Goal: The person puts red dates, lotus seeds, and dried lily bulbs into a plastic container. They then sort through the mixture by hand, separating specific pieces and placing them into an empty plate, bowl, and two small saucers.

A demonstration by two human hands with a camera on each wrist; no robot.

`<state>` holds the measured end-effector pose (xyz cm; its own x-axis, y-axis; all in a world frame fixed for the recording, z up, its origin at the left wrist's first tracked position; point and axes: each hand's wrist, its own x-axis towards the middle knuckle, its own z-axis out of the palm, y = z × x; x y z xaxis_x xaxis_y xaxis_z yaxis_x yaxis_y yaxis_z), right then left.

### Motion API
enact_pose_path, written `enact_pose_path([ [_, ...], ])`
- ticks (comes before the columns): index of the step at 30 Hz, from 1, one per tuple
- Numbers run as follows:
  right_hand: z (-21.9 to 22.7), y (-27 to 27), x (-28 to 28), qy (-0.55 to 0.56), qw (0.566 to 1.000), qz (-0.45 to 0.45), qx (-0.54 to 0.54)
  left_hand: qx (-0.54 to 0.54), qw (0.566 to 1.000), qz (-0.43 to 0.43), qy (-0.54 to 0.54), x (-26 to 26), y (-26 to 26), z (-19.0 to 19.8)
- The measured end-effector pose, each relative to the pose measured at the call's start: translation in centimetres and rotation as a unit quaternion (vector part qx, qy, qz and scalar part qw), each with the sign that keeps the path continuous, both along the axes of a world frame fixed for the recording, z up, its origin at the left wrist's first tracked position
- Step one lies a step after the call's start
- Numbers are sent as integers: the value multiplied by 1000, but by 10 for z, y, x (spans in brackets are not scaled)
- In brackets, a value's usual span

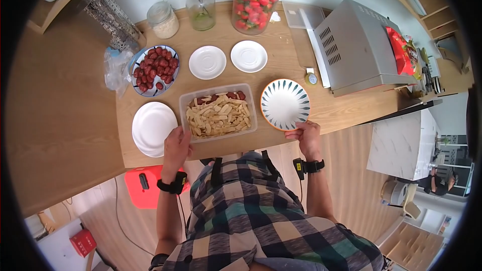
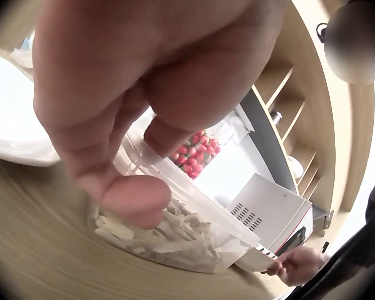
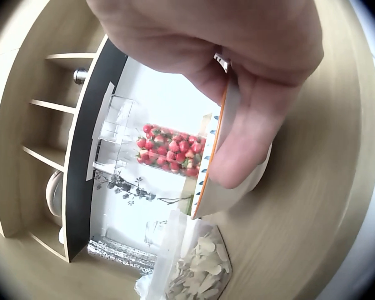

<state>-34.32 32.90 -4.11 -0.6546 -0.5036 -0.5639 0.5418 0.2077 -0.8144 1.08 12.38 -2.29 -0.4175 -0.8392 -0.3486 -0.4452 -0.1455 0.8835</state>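
My left hand [image 1: 177, 146] is at the left end of a clear plastic container [image 1: 253, 115], its thumb and fingers on either side of the rim in the left wrist view. Pale dried slices [image 1: 221, 116] fill most of the container, with several red dates [image 1: 241, 95] along its back side. On the right, my right hand [image 1: 307, 134] pinches the near rim of a round plate [image 1: 285, 104] with an orange edge and blue leaf-like marks. The plate's surface is bare. In the right wrist view, a finger [image 3: 237, 153] lies along the plate's underside.
Stacked white plates [image 1: 154, 128] lie left of the container. Behind are a plate of red dates [image 1: 156, 68] and two white saucers [image 1: 207, 62] [image 1: 249, 56]. A strawberry-filled container [image 1: 256, 2], a vase [image 1: 202, 14] and a jar [image 1: 163, 20] line the wall. A microwave [image 1: 346, 45] stands right.
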Motion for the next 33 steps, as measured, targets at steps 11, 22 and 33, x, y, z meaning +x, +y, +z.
enact_pose_path([
  [11, 12, 5, 7, 0, 1000, 30, 6, 74, 994, 47, 63, -3, -2, 1],
  [22, 108, -51, 52, 147, 974, 157, -69, 66, 985, 64, 144, -17, 4, 50],
  [33, 65, -82, 53, 268, 919, 288, 1, -105, 990, 22, 91, -26, 3, 59],
])
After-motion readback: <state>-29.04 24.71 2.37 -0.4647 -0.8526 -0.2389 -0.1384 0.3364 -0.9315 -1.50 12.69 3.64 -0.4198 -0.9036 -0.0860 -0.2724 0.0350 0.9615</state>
